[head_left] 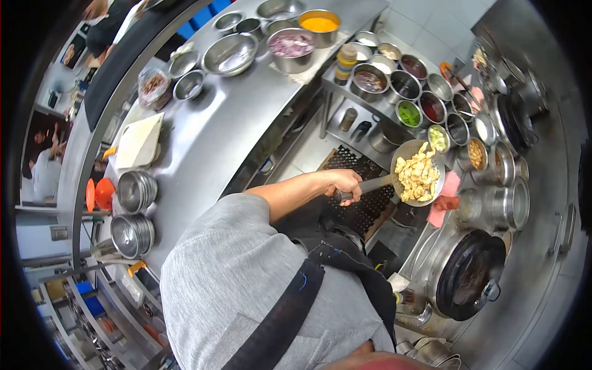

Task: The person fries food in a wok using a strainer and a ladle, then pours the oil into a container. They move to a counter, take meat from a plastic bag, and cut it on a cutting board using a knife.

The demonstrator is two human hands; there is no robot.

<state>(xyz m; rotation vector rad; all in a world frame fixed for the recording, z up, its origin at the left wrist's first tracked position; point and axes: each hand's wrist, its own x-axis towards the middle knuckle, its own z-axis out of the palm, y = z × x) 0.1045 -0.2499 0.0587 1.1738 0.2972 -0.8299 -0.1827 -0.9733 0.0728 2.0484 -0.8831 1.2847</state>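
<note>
My left hand (346,186) is wrapped round the handle of a round metal strainer ladle (399,151), with my forearm reaching in from the left. Cooked yellowish pieces of food (417,176) fill the strainer, which hangs beside the rack of containers. Just above its rim is a small pot of chopped pale green vegetable (438,139). A pink cloth (439,213) with a reddish item lies just below and right of the strainer. My right hand does not show.
Metal pots of sauces and ingredients (433,107) crowd the upper right. A dark wok (472,274) sits lower right. The steel counter (209,135) at left carries bowls, a cutting board (139,142) and stacked bowls (132,235). People stand beyond it, far left.
</note>
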